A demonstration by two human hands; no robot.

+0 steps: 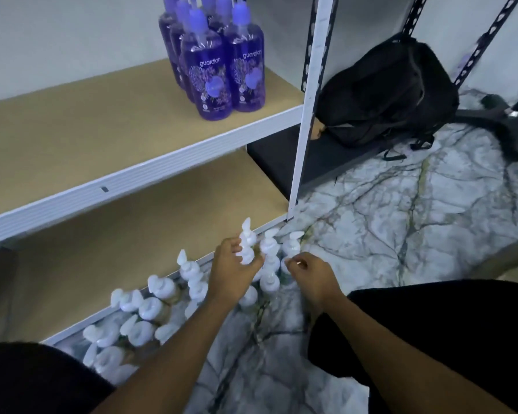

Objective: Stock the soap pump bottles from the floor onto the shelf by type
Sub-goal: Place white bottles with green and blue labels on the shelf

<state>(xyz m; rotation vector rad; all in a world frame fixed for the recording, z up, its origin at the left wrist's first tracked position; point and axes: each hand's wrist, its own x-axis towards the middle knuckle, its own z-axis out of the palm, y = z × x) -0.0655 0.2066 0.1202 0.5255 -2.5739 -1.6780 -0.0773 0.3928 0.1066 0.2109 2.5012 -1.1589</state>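
Head view shows me, nearest, a crowd of white-pump bottles [150, 312] standing on the marble floor [401, 222] along the lower shelf [126, 234] edge, none stocked yet. My left hand [232, 271] has its fingers wrapped round one pump neck; my right hand [308, 271] pinches another's. Farther off, purple bottles [219, 58] already stand grouped on the upper shelf [102, 121]. I judge one type done, one left.
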